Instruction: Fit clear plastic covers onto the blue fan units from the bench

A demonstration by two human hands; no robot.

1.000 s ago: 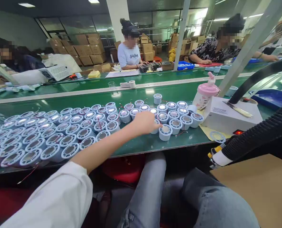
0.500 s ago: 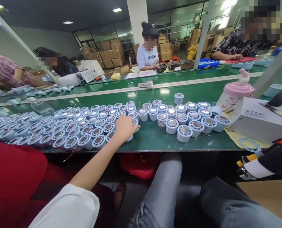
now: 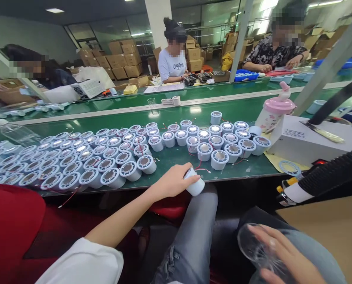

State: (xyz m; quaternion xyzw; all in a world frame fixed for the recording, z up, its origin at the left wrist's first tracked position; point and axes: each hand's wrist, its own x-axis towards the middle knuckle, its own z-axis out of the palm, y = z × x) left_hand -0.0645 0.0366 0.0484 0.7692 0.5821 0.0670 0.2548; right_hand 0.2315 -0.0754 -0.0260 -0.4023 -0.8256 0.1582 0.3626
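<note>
My left hand (image 3: 176, 179) is closed around a light-blue round housing (image 3: 197, 185), held tilted at the table's front edge above my thigh. At lower right, my right hand (image 3: 288, 256) is blurred, its fingers around a clear round plastic piece (image 3: 248, 246) with thin ribs or lines inside. Several matching light-blue housings (image 3: 146, 163) with slotted rings on top and thin red wires stand in rows on the green table, left of my left hand. A second group of housings (image 3: 219, 159) stands beyond it to the right.
A grey-white box (image 3: 309, 140) sits at the right, with a pink-lidded cup (image 3: 278, 108) behind it. A black hose with a white nozzle (image 3: 297, 193) juts over the front edge. A clear bottle (image 3: 16, 132) lies at left. Co-workers sit across the table.
My left hand has come away from the rows towards me and right, bringing one housing with it. My right hand has entered at lower right with the clear piece. The view has shifted rightward.
</note>
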